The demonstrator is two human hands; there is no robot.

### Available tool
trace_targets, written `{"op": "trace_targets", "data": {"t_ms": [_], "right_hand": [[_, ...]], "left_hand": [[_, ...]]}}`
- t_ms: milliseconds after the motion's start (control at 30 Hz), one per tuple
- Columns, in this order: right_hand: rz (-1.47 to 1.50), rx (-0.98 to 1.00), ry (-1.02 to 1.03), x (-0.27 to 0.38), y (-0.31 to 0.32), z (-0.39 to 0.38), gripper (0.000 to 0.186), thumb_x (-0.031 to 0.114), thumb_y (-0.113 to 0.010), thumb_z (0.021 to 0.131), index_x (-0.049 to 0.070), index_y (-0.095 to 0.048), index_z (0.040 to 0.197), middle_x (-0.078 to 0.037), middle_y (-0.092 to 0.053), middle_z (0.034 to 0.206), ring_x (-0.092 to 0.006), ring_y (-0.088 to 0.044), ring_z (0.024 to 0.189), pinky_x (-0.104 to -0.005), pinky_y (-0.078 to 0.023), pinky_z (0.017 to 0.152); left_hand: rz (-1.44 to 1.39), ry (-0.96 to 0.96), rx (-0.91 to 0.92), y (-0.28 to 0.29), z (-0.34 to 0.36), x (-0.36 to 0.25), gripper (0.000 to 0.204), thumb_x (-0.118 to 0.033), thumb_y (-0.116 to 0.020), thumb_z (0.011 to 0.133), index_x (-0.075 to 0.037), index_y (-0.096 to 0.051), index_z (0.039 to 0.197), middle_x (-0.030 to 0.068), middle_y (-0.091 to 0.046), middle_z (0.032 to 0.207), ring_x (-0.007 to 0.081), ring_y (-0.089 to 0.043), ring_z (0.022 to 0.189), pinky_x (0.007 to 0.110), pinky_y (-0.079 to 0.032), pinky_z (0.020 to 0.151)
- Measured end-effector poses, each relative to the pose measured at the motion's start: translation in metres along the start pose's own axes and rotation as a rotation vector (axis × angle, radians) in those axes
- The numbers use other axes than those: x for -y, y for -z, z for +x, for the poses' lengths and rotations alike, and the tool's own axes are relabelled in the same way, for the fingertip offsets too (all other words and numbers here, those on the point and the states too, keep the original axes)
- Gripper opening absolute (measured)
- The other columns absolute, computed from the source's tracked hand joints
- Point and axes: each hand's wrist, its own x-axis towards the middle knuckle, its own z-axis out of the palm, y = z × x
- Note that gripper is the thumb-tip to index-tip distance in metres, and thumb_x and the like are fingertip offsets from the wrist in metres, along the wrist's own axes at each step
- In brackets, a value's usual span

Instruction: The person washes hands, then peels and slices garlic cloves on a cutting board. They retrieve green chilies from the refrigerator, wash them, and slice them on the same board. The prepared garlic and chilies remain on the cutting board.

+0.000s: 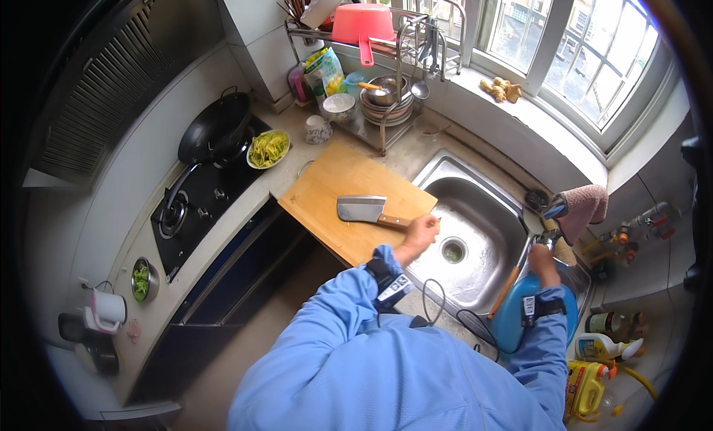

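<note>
My left hand [420, 232] is curled at the cutting board's [323, 178] right edge, just past the cleaver's wooden handle [392, 221]; what its fingers hold is unclear. The cleaver blade [360, 208] lies flat on the board. The board's right end overlaps the steel sink [479, 208]. My right hand [542, 261] grips the faucet [548, 239] on the sink's right, above a blue basin [509, 319]. A pink cloth [583, 212] hangs behind the faucet, and a long orange-handled tool [503, 291] lies by the basin.
Left are a stove [193, 223], black wok [214, 126], plate of shredded vegetables [267, 147] and bowl of greens [141, 281]. A rack [397, 59] holds dishes and a pink colander [362, 24]. Ginger [503, 91] lies on the windowsill. Several bottles [594, 349] stand at lower right.
</note>
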Motion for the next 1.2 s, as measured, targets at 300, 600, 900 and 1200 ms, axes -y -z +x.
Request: {"op": "trace_targets", "data": {"t_ms": [300, 600, 900, 1200], "right_hand": [[0.33, 0.037, 0.681, 0.272, -0.046, -0.013, 0.025, 0.003, -0.05, 0.079, 0.004, -0.055, 0.103, -0.017, -0.058, 0.1, -0.0335, -0.055, 0.094, -0.0406, -0.047, 0.079], [-0.179, 0.023, 0.708, 0.367, -0.094, 0.022, 0.041, 0.005, -0.051, 0.078, 0.012, -0.046, 0.118, -0.012, -0.053, 0.097, -0.0299, -0.052, 0.095, -0.0412, -0.041, 0.077], [-0.086, 0.086, 0.479, 0.399, -0.089, 0.015, 0.034, 0.006, -0.051, 0.078, 0.004, -0.047, 0.112, -0.021, -0.056, 0.085, -0.0374, -0.057, 0.079, -0.0462, -0.046, 0.068], [0.544, 0.241, -0.109, 0.438, -0.068, -0.02, 0.025, 0.017, -0.048, 0.083, 0.0, -0.049, 0.1, -0.024, -0.059, 0.073, -0.0372, -0.06, 0.063, -0.0426, -0.048, 0.055]], "left_hand": [[0.017, -0.043, -0.489, 0.169, -0.04, -0.002, 0.023, -0.005, -0.066, 0.076, 0.002, -0.062, 0.098, 0.0033, -0.061, 0.081, 0.0111, -0.056, 0.073, 0.023, -0.047, 0.067], [0.393, 0.062, -0.501, 0.257, -0.02, 0.023, 0.022, -0.011, -0.068, 0.073, 0.001, -0.064, 0.092, 0.0129, -0.065, 0.08, 0.0211, -0.062, 0.075, 0.031, -0.049, 0.069], [0.76, -0.131, -0.292, 0.299, 0.036, 0.041, 0.021, -0.016, -0.066, 0.071, -0.001, -0.064, 0.086, 0.0174, -0.063, 0.081, 0.0322, -0.06, 0.08, 0.039, -0.048, 0.071], [0.673, -0.078, 0.009, 0.269, 0.051, 0.017, 0.018, -0.016, -0.058, 0.08, -0.002, -0.057, 0.09, 0.0225, -0.059, 0.087, 0.0414, -0.056, 0.085, 0.049, -0.045, 0.074]]}}
